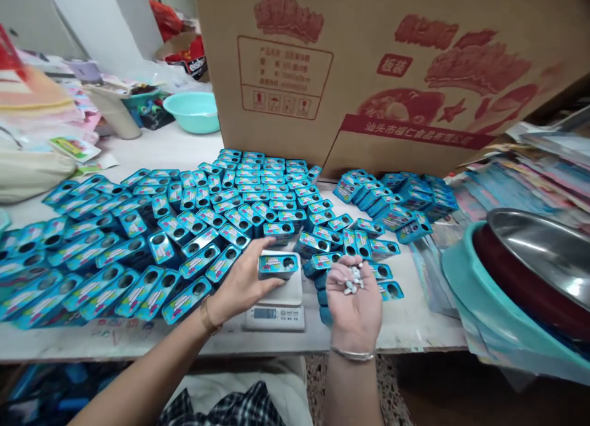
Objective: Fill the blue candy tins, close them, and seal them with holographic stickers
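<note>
My left hand (246,275) has its thumb and fingers round a small blue tin (275,265) with a round hole in its top. The tin is over the pan of a white digital scale (279,318); whether it rests on the pan or is slightly lifted I cannot tell. A few pale pieces show in its hole. To the right of the scale, my right hand (353,300) is turned palm up with its fingers curled. Several small white candies (354,281) lie in the cupped palm. Rows of similar blue tins (184,217) stand close around both hands.
A large cardboard box (350,69) rises behind the tins. More blue tins (401,198) are stacked before it at right. Teal and metal basins (544,254) stand at the right edge, beside piled printed bags (516,186). A turquoise bowl (193,114) sits at back left.
</note>
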`<state>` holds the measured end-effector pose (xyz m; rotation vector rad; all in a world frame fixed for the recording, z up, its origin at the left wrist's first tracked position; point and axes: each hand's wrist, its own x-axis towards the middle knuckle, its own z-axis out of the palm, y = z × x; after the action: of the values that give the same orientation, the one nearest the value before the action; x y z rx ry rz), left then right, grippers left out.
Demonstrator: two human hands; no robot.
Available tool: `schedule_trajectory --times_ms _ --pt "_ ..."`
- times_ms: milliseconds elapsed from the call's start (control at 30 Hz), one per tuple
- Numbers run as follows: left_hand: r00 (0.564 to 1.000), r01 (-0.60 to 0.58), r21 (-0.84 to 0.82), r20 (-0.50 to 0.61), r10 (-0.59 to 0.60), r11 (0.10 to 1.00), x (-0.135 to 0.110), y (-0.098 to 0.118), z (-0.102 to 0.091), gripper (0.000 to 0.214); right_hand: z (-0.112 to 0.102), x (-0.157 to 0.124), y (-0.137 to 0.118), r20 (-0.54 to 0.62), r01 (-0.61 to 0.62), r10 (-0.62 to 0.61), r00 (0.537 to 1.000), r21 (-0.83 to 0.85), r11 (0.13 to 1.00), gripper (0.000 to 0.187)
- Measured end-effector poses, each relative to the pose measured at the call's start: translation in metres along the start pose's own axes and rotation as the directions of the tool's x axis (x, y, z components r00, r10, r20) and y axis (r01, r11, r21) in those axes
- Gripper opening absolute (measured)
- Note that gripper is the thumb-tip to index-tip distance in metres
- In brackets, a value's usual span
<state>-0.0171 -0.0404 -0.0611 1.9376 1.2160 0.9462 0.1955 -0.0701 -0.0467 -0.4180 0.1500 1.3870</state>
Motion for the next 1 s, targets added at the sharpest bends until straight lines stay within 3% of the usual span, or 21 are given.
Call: schedule_trajectory --times_ms 100,167,233,400,567,733,1000 --pt "0.987 -0.009 -0.046 -0.163 0.001 0.999 -0.007 0.012 -0.024 0.072 -0.005 0.001 -0.001 0.033 0.013 -0.013 0.999 -0.025 1.0 0.004" --pt "0.961 0.011 -0.093 -0.273 -0.036 0.996 -0.013 0.018 -0.037 0.064 -0.006 0.002 0.001 0.059 0.005 -0.003 0.998 -0.038 0.999 0.004" --pt "0.947 0.032 -0.145 -0.311 -0.076 0.989 -0.018 0.021 -0.045 0.055 -0.005 0.002 0.005 0.074 -0.011 0.016 0.997 -0.064 0.998 0.005" --pt "0.957 0.075 -0.181 -0.264 -0.122 0.981 -0.027 0.016 -0.046 0.039 0.005 0.002 0.014 0.054 0.026 -0.017 0.998 -0.163 0.986 0.005" --pt "0.961 0.073 -0.181 -0.249 -0.118 0.981 -0.028 0.009 -0.041 0.036 0.014 0.002 0.021 0.065 0.032 -0.021 0.998 -0.178 0.983 0.006" --pt "0.981 0.091 -0.135 -0.16 -0.113 0.987 -0.029 0.011 -0.039 0.034 0.024 0.007 0.03 0.04 0.002 0.005 0.999 -0.179 0.984 0.014" --pt "0.996 -0.065 0.069 -0.054 0.069 0.995 -0.01 0.017 -0.023 0.046 0.042 0.018 0.052 0.068 0.103 -0.087 0.994 -0.271 0.957 0.013"
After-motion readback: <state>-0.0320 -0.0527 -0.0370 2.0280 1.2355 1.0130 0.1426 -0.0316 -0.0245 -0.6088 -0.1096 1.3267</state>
